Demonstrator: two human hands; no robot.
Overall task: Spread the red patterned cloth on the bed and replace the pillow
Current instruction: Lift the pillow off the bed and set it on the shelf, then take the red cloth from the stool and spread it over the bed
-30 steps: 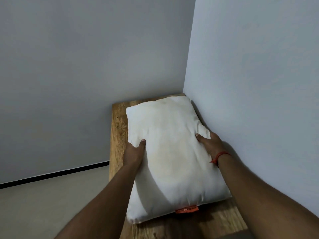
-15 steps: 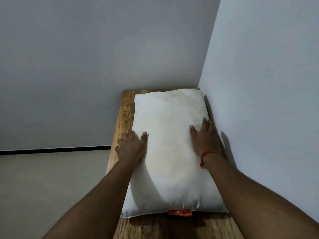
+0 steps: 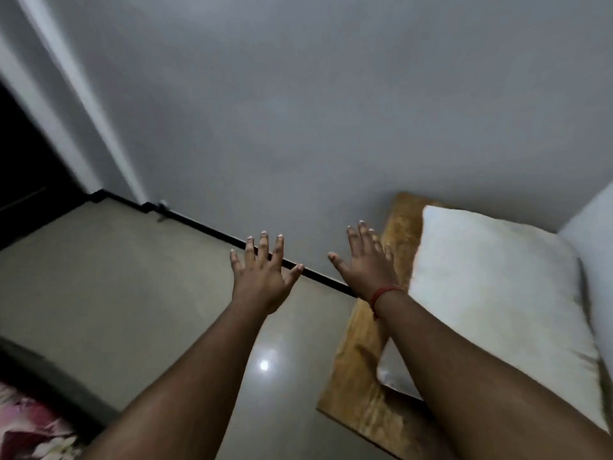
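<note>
1. Both of my hands are held out in the air with fingers spread apart and palms down, gripping nothing: my left hand (image 3: 262, 277) is over the floor and my right hand (image 3: 363, 263) is just off the near-left edge of the wooden bed.
2. A thin red thread band (image 3: 381, 295) circles my right wrist.
3. My pillow (image 3: 497, 293) is plump, white and roughly rectangular, its plain cloth showing faint yellowish patches and soft creases at the corners.
4. It lies flat on the bare wooden bed (image 3: 356, 370), a slab with a warm, mottled grain and a straight left edge.
5. The pillow's right side sits against the pale wall (image 3: 593, 260) on the right, and its far end reaches toward the room corner, leaving a strip of bare wood along its left side.
6. To the left, the smooth beige floor (image 3: 132, 293) is glossy, with a bright light spot reflected in it, and it is open up to the black skirting (image 3: 212, 232) at the foot of the grey wall.
7. The red patterned cloth (image 3: 30, 429), crumpled and floral, shows at the bottom-left corner, low and well apart from my left hand.
8. The pillow lies to the right of my right hand, near but not touching it, and my right forearm crosses over its near-left corner.
</note>
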